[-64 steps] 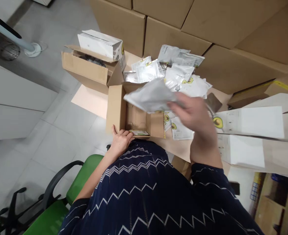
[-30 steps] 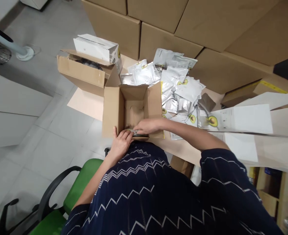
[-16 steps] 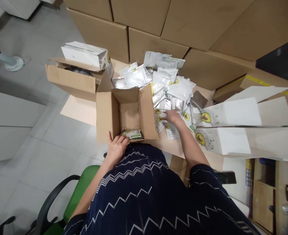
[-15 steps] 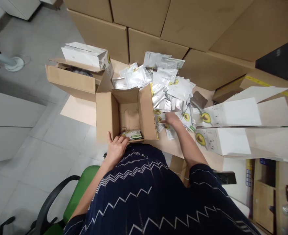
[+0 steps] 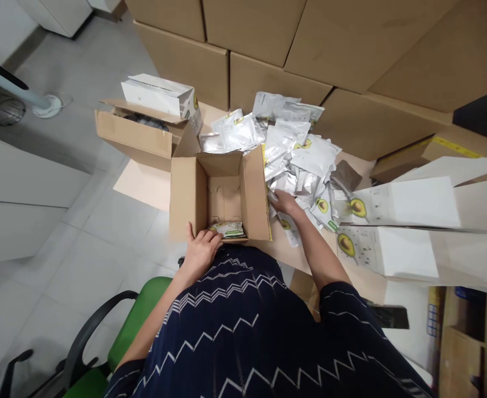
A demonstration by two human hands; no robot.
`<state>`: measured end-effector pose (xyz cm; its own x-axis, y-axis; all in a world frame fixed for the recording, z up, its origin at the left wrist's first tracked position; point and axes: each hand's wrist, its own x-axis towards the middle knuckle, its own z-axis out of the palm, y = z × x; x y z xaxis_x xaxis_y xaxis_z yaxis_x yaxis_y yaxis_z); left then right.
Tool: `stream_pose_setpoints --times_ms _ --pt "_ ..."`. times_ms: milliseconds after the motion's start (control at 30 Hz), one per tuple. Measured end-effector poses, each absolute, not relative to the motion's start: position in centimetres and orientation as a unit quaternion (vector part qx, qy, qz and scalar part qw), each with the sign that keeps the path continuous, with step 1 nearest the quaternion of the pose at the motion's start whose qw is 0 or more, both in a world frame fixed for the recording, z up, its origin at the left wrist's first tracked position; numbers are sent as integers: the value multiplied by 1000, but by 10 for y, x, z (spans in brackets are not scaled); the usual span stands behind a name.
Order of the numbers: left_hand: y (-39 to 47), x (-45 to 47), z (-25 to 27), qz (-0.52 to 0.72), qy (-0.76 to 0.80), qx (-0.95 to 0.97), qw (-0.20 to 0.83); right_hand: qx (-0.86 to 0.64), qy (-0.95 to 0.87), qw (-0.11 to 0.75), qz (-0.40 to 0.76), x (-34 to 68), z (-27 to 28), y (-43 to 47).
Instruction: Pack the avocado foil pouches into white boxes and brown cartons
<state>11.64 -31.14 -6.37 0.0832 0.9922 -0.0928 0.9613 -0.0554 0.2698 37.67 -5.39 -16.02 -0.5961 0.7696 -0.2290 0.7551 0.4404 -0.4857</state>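
Observation:
In front of me an open cardboard box (image 5: 183, 199) sits with its flaps spread, and a few flat avocado-print packets (image 5: 229, 229) lie inside against its near wall. My left hand (image 5: 202, 250) is closed over that near wall, thumb outside at the left corner and fingertips over the rim. Just right of the box's right flap, my right hand (image 5: 285, 203) is closed on a foil packet, mostly hidden by the fingers and the flap. Beyond it spreads a loose heap of white and silver foil packets (image 5: 315, 155). Another avocado-print packet (image 5: 289, 229) lies beneath my right wrist.
Left of the heap stand a second open cardboard box (image 5: 133, 135) and a white carton (image 5: 156, 94). Two open white avocado-print cartons (image 5: 409, 254) lie at the right. Large stacked cardboard boxes (image 5: 276, 77) wall off the back. A green chair (image 5: 143, 309) is at my left.
My right hand has closed on a packet at the heap's near edge and drawn it toward the box's right flap. My left hand keeps its hold. The whole view has shifted slightly.

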Motion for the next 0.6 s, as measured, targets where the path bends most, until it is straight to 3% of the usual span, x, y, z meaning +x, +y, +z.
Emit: stream_pose_setpoints --times_ms 133,267,500,600 --pt "-312 117 -66 68 676 722 129 -530 -800 22 280 380 -112 -53" --pt "-312 118 -70 64 675 722 134 -571 -797 71 182 387 -28 -66" --pt "-310 119 -67 64 676 719 150 -468 -816 338 43 376 108 -106" --pt "-310 120 -65 56 676 720 146 -360 -889 267 89 345 124 -103"
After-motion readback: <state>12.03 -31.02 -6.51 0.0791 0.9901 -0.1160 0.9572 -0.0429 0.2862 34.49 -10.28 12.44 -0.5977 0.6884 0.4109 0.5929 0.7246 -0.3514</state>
